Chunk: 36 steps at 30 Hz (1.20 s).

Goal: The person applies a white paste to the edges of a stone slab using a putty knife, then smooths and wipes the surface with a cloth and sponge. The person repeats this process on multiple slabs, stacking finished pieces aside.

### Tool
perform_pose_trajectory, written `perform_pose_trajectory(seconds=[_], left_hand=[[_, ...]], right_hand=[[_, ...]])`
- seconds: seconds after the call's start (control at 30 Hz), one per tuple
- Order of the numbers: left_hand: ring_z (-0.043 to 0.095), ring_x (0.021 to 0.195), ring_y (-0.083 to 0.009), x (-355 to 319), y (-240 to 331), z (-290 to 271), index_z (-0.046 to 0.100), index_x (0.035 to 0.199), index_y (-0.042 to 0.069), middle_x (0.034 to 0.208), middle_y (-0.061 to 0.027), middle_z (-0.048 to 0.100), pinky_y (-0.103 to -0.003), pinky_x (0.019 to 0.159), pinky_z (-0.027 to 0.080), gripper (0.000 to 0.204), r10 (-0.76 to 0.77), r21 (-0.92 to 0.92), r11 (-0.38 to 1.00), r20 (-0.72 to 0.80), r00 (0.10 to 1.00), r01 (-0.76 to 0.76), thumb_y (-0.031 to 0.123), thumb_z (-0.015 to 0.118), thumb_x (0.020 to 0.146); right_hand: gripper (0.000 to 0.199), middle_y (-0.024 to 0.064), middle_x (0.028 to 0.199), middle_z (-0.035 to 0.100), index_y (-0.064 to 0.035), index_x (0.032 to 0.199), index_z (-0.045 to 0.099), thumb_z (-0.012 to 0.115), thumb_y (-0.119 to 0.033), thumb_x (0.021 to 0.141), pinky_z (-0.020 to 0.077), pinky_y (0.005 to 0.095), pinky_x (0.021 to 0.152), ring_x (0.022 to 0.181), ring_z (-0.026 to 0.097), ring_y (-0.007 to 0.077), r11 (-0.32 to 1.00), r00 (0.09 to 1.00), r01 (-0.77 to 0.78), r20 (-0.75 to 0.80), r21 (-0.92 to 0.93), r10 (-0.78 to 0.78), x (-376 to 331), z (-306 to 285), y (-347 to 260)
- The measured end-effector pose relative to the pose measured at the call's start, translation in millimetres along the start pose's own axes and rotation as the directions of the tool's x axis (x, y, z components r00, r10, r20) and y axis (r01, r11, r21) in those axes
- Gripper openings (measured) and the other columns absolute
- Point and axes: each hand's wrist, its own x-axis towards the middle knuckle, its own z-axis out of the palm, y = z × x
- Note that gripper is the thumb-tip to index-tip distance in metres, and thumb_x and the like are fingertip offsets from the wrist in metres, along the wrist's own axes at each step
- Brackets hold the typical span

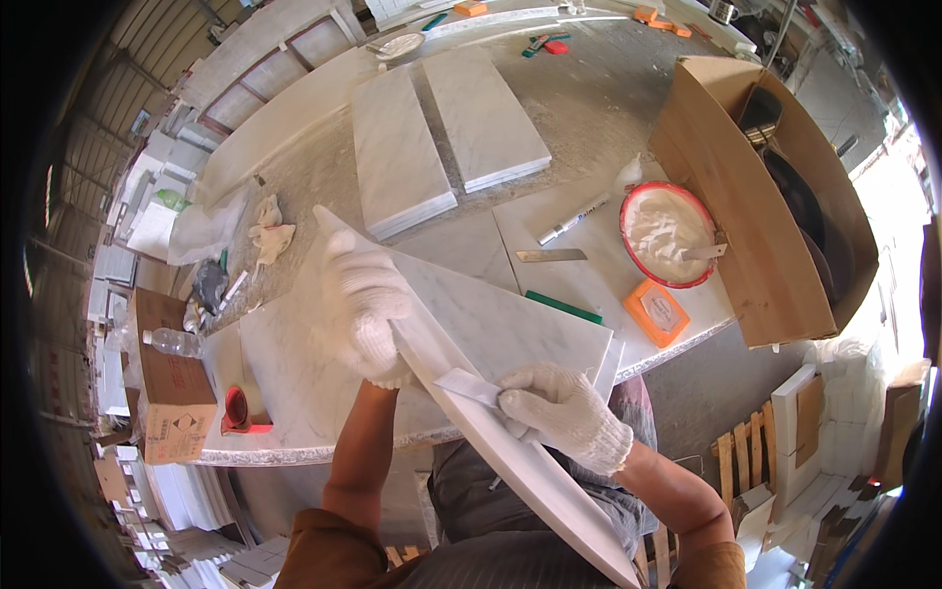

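Note:
My left hand (365, 304), in a white knit glove, grips the upper end of a white marble slab (525, 461) that is tilted up, its long narrow edge running down toward my lap. The gloved right hand (561, 410) pinches a small flat whitish piece (465, 386) against that edge; I cannot make out whether it is a scraper or a pad. Behind the slab, more marble (471, 285) lies over the table, with a green strip (564, 306) beside it. An orange square pad (655, 314) sits farther right.
A red-rimmed bowl (628, 236) of white paste holds a putty knife (705, 252). Nearby lie a metal blade (551, 255) and a marker (574, 218). Marble tile stacks (397, 147) stand behind. Cardboard boxes (702, 128) flank the table, with a bottle (172, 342) and red tape dispenser (235, 407) leftward.

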Motion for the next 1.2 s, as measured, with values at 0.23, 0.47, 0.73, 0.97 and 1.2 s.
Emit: perform_pose_trajectory(seconds=[0.23, 0.47, 0.73, 0.97, 1.2], left_hand=[[0.061, 0.069, -0.0304, 1.2, -5.7, -1.3, 0.057, 0.07, 0.008, 0.074, -0.0104, 0.064, -0.052, 0.086, 0.045, 0.031, 0.061, 0.019, 0.998, 0.016, 0.998, -0.062, 0.024, 0.051, 0.096], [0.062, 0.069, -0.0301, 6.9, -8.3, -0.5, 0.055, 0.068, 0.008, 0.072, -0.0105, 0.063, -0.045, 0.073, 0.042, 0.029, 0.121, 0.049, 0.991, 0.08, 0.989, -0.125, 0.024, 0.054, 0.092], [0.061, 0.068, -0.0295, 5.4, -7.5, -1.1, 0.058, 0.065, 0.009, 0.07, -0.0083, 0.063, -0.047, 0.075, 0.045, 0.03, 0.098, 0.041, 0.994, 0.064, 0.993, -0.1, 0.022, 0.052, 0.092], [0.061, 0.072, -0.0279, 31.7, -5.3, -10.3, 0.061, 0.069, 0.008, 0.073, -0.0067, 0.063, -0.05, 0.088, 0.047, 0.02, 0.026, 0.008, 0.999, 0.381, 0.924, -0.032, 0.014, 0.055, 0.088], [0.064, 0.079, -0.0274, 21.0, -3.3, 25.1, 0.063, 0.075, 0.007, 0.076, -0.0069, 0.064, -0.053, 0.099, 0.046, 0.018, -0.019, 0.057, 0.998, 0.213, 0.977, 0.007, 0.017, 0.059, 0.09]], right_hand=[[0.036, 0.0027, 0.112, 0.072, -0.0056, 0.137, 0.065, 0.06, -0.007, 0.101, 0.0518, 0.0265, 0.09, 0.098, 0.062, 0.0077, 0.951, 0.951, 0.295, 0.119, -0.089, -0.284, 14.2, 1.0, 12.8], [0.039, 0.0003, 0.113, 0.072, -0.0059, 0.14, 0.063, 0.066, -0.012, 0.101, 0.0505, 0.0249, 0.091, 0.098, 0.059, 0.0047, 0.945, 0.956, 0.279, 0.142, -0.169, -0.257, 12.8, 2.1, 0.1], [0.042, -0.0001, 0.111, 0.071, -0.0062, 0.139, 0.064, 0.071, -0.018, 0.099, 0.0507, 0.0251, 0.089, 0.094, 0.059, 0.0064, 0.953, 0.941, 0.289, 0.21, -0.097, -0.264, -6.0, -8.1, 9.0], [0.04, 0.0025, 0.115, 0.072, -0.0014, 0.139, 0.062, 0.062, -0.001, 0.1, 0.0506, 0.0245, 0.094, 0.103, 0.061, 0.006, 0.959, 0.945, 0.279, 0.165, 0.046, -0.283, -1.7, -25.0, 1.5], [0.035, 0.0112, 0.112, 0.074, -0.0011, 0.128, 0.069, 0.067, -0.003, 0.092, 0.0543, 0.0305, 0.089, 0.094, 0.068, 0.014, 0.658, 0.844, 0.515, 0.192, -0.549, -0.5, -1.0, -39.1, -62.1]])
